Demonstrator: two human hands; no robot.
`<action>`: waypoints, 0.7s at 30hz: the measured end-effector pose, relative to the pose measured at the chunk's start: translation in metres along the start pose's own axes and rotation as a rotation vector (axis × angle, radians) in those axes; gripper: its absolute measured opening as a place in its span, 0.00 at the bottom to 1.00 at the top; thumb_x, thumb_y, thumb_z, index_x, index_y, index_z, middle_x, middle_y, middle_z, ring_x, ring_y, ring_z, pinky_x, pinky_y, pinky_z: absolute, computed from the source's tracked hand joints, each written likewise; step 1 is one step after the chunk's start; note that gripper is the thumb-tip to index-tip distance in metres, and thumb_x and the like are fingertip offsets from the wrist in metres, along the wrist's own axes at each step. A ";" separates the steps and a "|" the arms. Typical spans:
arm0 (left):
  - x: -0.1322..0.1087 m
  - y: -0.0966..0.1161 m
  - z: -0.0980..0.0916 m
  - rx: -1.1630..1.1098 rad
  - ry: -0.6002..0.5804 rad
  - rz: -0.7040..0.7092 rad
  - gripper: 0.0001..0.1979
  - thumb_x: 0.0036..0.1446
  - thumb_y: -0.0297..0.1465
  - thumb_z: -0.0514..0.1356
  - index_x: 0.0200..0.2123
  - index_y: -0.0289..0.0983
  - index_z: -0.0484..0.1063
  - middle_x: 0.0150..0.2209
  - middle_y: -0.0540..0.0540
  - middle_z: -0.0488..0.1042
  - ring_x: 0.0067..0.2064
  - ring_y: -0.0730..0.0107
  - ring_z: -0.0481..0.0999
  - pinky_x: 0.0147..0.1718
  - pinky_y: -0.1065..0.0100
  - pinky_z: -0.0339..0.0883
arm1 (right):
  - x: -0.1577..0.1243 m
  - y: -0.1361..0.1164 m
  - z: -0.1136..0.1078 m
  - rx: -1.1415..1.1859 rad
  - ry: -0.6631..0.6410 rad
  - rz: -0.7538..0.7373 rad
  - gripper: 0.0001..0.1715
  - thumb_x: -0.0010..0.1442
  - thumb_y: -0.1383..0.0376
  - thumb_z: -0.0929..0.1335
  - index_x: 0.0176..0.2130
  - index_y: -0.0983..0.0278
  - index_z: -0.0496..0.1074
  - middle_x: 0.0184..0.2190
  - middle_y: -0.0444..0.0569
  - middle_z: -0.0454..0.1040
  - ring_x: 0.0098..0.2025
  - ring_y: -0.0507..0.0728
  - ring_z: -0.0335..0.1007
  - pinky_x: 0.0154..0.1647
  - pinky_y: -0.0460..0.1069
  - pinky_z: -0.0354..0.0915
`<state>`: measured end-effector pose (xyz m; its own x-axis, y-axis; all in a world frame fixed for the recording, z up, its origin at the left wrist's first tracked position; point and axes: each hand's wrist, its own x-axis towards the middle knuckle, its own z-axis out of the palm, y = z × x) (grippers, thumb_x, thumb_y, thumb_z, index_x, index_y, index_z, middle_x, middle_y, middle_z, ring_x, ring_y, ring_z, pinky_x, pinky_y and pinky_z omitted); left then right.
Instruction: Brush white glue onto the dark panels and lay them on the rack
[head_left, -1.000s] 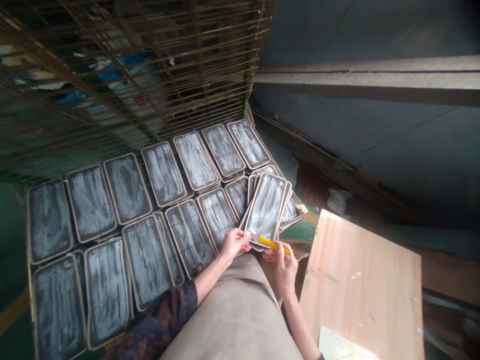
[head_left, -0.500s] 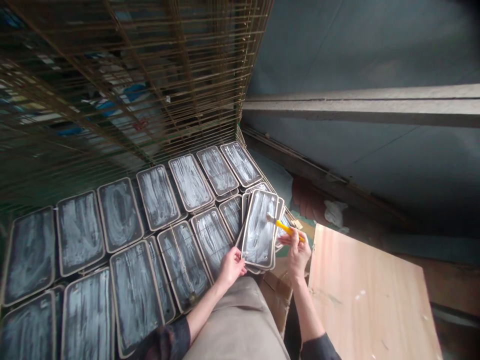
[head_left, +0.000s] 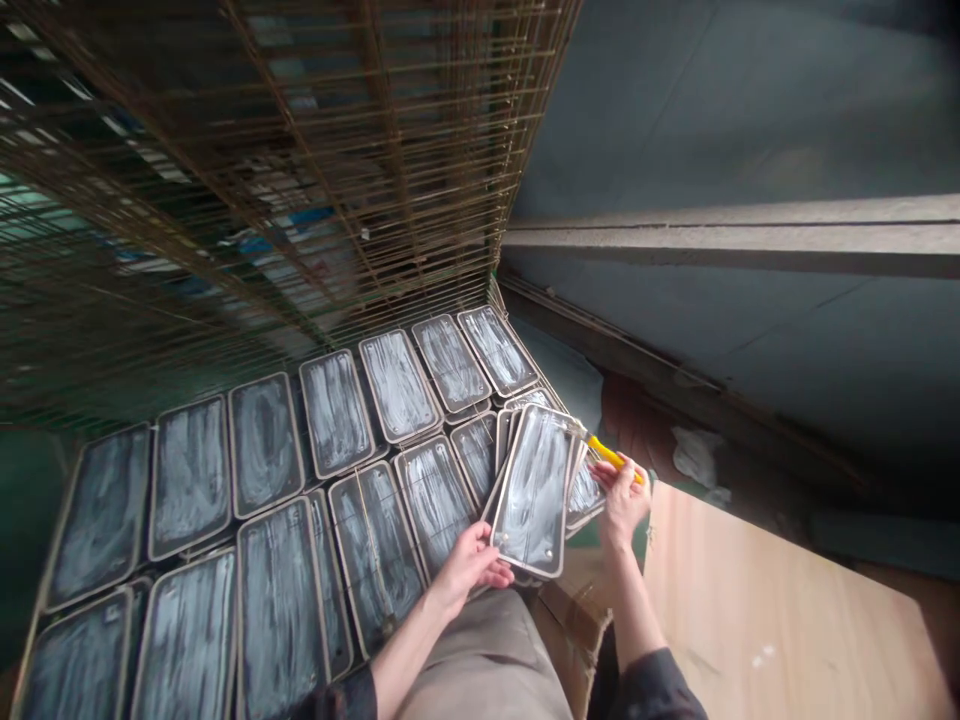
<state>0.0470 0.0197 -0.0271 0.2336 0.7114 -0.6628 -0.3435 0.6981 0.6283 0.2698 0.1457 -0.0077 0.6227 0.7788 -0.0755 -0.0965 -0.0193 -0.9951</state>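
Observation:
My left hand [head_left: 471, 568] grips the lower left corner of a dark rectangular panel [head_left: 534, 490] with rounded corners, a pale rim and streaky white smears. This panel lies tilted over a few similar ones, whose edges show beneath it. In my right hand [head_left: 624, 505] is a paintbrush [head_left: 613, 456] with a yellow handle, pinched between thumb and fingers. Its bristle end is at the panel's upper right corner; whether it touches the surface I cannot tell. Beside them, rows of more white-streaked panels [head_left: 401, 385] rest on a wire rack.
A wire mesh gate [head_left: 420, 150] rises behind the panels. On the right stands a light wooden board [head_left: 780, 610], with a cardboard box [head_left: 574, 635] between it and my knee. A grey wall [head_left: 735, 110] with a pale beam runs along the right; crumpled plastic [head_left: 697, 455] lies below it.
The brush has moved from the panel's middle right area to its upper right corner. My left hand keeps the lower left corner. The whole view has shifted slightly.

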 end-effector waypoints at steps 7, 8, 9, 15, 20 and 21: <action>-0.023 0.038 0.011 -0.004 -0.168 0.181 0.15 0.52 0.37 0.61 0.35 0.37 0.57 0.26 0.48 0.73 0.23 0.67 0.77 0.19 0.73 0.67 | -0.020 -0.028 -0.049 -0.001 0.143 -0.091 0.24 0.57 0.52 0.67 0.44 0.69 0.68 0.25 0.47 0.76 0.25 0.56 0.76 0.30 0.51 0.74; -0.026 0.046 0.013 -0.012 -0.208 0.210 0.15 0.53 0.37 0.61 0.35 0.37 0.58 0.27 0.47 0.74 0.24 0.67 0.77 0.20 0.72 0.68 | -0.021 -0.029 -0.055 0.010 0.163 -0.095 0.24 0.57 0.53 0.67 0.43 0.69 0.68 0.25 0.47 0.76 0.25 0.56 0.76 0.30 0.51 0.74; -0.029 0.055 0.015 -0.023 -0.245 0.237 0.14 0.54 0.37 0.60 0.36 0.37 0.59 0.28 0.47 0.74 0.25 0.66 0.78 0.21 0.71 0.69 | -0.021 -0.029 -0.060 0.019 0.188 -0.098 0.23 0.57 0.54 0.67 0.43 0.69 0.69 0.24 0.47 0.76 0.25 0.56 0.75 0.28 0.50 0.74; -0.036 0.110 0.018 -0.071 -0.283 0.321 0.15 0.53 0.38 0.62 0.37 0.37 0.61 0.28 0.47 0.74 0.26 0.63 0.78 0.23 0.67 0.70 | -0.024 -0.026 -0.083 0.062 0.263 -0.090 0.18 0.55 0.59 0.68 0.41 0.70 0.68 0.23 0.48 0.76 0.24 0.57 0.75 0.26 0.52 0.74; -0.020 0.155 0.000 -0.132 -0.141 0.488 0.19 0.50 0.36 0.63 0.42 0.39 0.60 0.29 0.49 0.74 0.26 0.62 0.78 0.23 0.66 0.70 | -0.028 -0.026 -0.091 0.066 0.235 -0.067 0.18 0.55 0.60 0.68 0.41 0.70 0.69 0.24 0.49 0.76 0.26 0.58 0.76 0.29 0.53 0.75; -0.015 0.165 -0.005 -0.143 -0.110 0.532 0.19 0.50 0.36 0.63 0.42 0.39 0.60 0.29 0.49 0.74 0.26 0.63 0.78 0.23 0.66 0.70 | -0.029 -0.027 -0.091 0.064 0.229 -0.061 0.18 0.55 0.59 0.68 0.42 0.70 0.69 0.24 0.49 0.76 0.26 0.58 0.76 0.30 0.53 0.75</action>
<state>-0.0178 0.1238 0.0840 0.0850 0.9722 -0.2180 -0.5581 0.2277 0.7979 0.3252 0.0662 0.0154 0.7878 0.6150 -0.0354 -0.0978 0.0682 -0.9929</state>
